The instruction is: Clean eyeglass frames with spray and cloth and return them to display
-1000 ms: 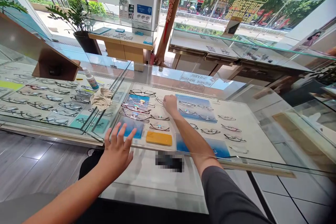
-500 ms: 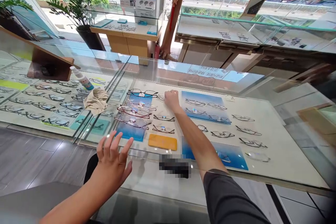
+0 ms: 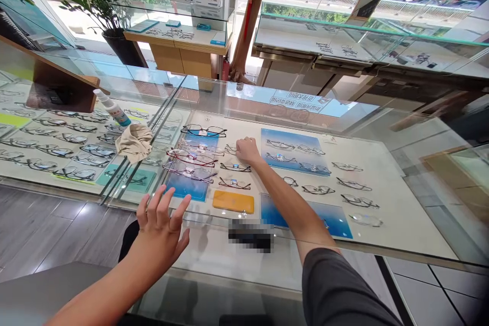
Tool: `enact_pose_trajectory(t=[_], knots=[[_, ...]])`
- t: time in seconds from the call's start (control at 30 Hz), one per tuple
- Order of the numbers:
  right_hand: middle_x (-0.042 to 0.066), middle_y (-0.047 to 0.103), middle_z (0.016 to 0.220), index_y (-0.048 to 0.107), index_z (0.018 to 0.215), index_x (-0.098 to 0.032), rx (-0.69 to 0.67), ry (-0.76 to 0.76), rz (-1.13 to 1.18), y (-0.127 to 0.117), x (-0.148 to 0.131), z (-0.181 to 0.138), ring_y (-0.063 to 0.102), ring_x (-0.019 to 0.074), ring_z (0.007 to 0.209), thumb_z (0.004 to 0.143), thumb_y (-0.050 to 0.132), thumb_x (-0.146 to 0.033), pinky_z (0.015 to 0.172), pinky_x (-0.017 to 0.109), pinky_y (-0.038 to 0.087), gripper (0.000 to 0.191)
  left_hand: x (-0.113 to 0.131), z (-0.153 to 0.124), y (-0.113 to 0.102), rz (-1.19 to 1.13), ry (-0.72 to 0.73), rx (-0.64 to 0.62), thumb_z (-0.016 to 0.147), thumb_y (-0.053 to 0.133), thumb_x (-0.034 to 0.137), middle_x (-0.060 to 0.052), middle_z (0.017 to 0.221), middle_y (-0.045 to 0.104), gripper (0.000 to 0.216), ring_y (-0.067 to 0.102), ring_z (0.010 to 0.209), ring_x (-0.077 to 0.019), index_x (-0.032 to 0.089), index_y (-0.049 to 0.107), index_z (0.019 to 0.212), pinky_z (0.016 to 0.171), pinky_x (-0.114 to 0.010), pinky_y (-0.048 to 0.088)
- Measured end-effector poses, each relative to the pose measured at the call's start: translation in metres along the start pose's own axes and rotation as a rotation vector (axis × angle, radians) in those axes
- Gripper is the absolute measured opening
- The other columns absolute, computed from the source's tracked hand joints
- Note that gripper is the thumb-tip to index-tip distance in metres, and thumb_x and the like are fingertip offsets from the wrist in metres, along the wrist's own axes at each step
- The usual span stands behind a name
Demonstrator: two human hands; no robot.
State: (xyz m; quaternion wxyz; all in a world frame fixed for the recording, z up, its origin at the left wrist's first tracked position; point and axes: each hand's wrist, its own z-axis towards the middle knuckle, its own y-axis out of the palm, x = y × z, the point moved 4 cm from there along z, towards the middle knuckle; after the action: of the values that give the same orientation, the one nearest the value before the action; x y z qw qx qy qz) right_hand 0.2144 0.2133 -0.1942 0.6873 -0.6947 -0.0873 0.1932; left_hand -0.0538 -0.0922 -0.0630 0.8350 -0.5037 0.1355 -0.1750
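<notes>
My right hand (image 3: 247, 150) reaches over the glass display counter (image 3: 244, 282), its fingers curled closed around the right side of a pair of thin-rimmed eyeglasses (image 3: 230, 149); the fingers hide the rest of the frame. Below it lie dark eyeglasses (image 3: 235, 167) and a second dark pair (image 3: 234, 184). At the counter's near edge, my left hand (image 3: 164, 221) hovers open with its fingers spread, holding nothing. Just beyond it, several eyeglasses, among them a red-rimmed pair (image 3: 191, 157), stand over a blue display board (image 3: 187, 189).
An orange glasses case (image 3: 233, 202) lies near the front, by a blurred dark object (image 3: 250, 237). A beige cloth (image 3: 133, 142) and a spray bottle (image 3: 112, 108) rest on the counter at left. More eyeglasses fill both sides. A potted plant (image 3: 124, 46) stands behind.
The view has shifted slightly, so the counter sits a little further left and up. My right hand stays beside the same eyeglasses, having edged slightly towards them. My left hand remains spread.
</notes>
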Motion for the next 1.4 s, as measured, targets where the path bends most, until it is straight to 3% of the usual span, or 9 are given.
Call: enact_pose_trajectory(t=[0.3, 0.57, 0.77, 0.9, 1.4], knots=[[0.015, 0.082, 0.115, 0.080, 0.105, -0.017, -0.037, -0.057, 0.017, -0.010, 0.009, 0.000, 0.064, 0.0311, 0.118, 0.096, 0.062, -0.028, 0.106, 0.043, 0.038, 0.023, 0.000, 0.000, 0.000, 0.015, -0.002, 0.001, 0.094, 0.073, 0.031, -0.030, 0.151, 0.043, 0.083, 0.037, 0.157, -0.0533, 0.018, 0.034, 0.166, 0.126, -0.077, 0.029], [0.017, 0.082, 0.124, 0.086, 0.107, -0.015, -0.054, -0.088, -0.028, -0.018, 0.016, 0.005, 0.062, 0.0331, 0.124, 0.105, 0.046, -0.019, 0.111, 0.046, 0.036, 0.039, -0.002, -0.004, 0.004, 0.027, 0.000, -0.027, 0.094, 0.076, 0.033, -0.030, 0.154, 0.041, 0.087, 0.035, 0.159, -0.0548, 0.018, 0.032, 0.167, 0.126, -0.077, 0.029], [0.018, 0.079, 0.131, 0.083, 0.113, -0.015, -0.032, -0.048, -0.038, -0.020, 0.015, 0.010, 0.060, 0.0340, 0.127, 0.103, 0.057, -0.022, 0.111, 0.045, 0.039, 0.029, -0.001, -0.006, 0.003, 0.026, -0.007, -0.026, 0.095, 0.076, 0.034, -0.029, 0.154, 0.040, 0.088, 0.033, 0.160, -0.0536, 0.019, 0.030, 0.169, 0.127, -0.077, 0.028], [0.017, 0.077, 0.135, 0.084, 0.110, -0.016, -0.036, -0.025, -0.031, -0.020, 0.015, 0.009, 0.060, 0.0331, 0.128, 0.102, 0.054, -0.016, 0.110, 0.045, 0.041, 0.030, -0.001, -0.005, 0.003, 0.042, 0.005, -0.035, 0.096, 0.076, 0.034, -0.029, 0.153, 0.041, 0.088, 0.033, 0.160, -0.0541, 0.018, 0.030, 0.169, 0.127, -0.078, 0.029], [0.014, 0.070, 0.150, 0.086, 0.100, -0.018, -0.065, -0.037, 0.009, -0.019, 0.010, -0.004, 0.054, 0.0334, 0.140, 0.100, 0.060, -0.021, 0.115, 0.046, 0.042, 0.026, 0.000, -0.002, 0.001, 0.026, -0.006, -0.020, 0.093, 0.075, 0.031, -0.028, 0.152, 0.042, 0.088, 0.034, 0.159, -0.0522, 0.020, 0.031, 0.168, 0.126, -0.077, 0.029]])
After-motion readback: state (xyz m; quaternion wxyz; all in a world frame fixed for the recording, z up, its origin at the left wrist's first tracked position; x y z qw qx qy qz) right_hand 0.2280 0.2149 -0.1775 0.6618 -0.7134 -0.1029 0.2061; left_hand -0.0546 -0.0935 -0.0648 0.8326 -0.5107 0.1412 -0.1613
